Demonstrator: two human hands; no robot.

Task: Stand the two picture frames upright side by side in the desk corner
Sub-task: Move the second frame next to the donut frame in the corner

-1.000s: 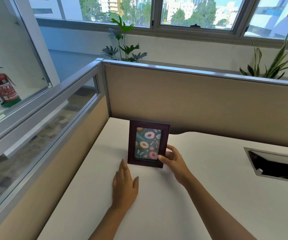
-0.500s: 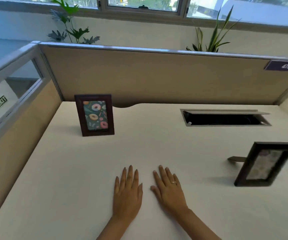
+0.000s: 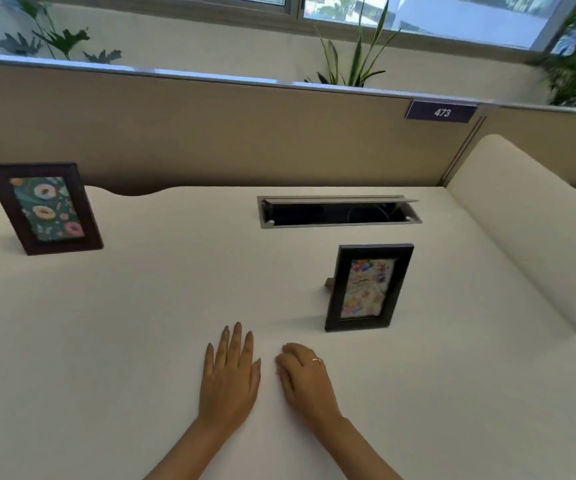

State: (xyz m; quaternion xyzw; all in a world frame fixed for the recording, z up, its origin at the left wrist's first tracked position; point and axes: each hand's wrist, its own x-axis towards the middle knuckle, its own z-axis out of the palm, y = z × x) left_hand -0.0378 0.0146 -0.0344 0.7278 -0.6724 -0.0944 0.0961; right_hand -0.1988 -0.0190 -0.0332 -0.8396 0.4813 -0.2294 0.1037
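Observation:
A dark brown frame with a doughnut picture [image 3: 46, 208] stands upright near the desk's far left corner. A black frame with a pastel birthday picture [image 3: 367, 287] stands upright on its back strut at centre right, far from the first. My left hand [image 3: 230, 374] lies flat on the white desk [image 3: 134, 341], fingers extended, holding nothing. My right hand [image 3: 305, 374], wearing a ring, rests on the desk with fingers curled under, just in front and left of the black frame, not touching it.
An open cable hatch [image 3: 338, 211] is set into the desk behind the black frame. Beige partition panels [image 3: 210, 133] wall the back, with a plate reading 473 [image 3: 441, 112]. A rounded white side panel [image 3: 535, 230] bounds the right. Plants stand behind the partition.
My right hand let go of the doughnut frame and both hands drew back to the desk front. The view swung right, bringing the black frame in. My right fingers have curled.

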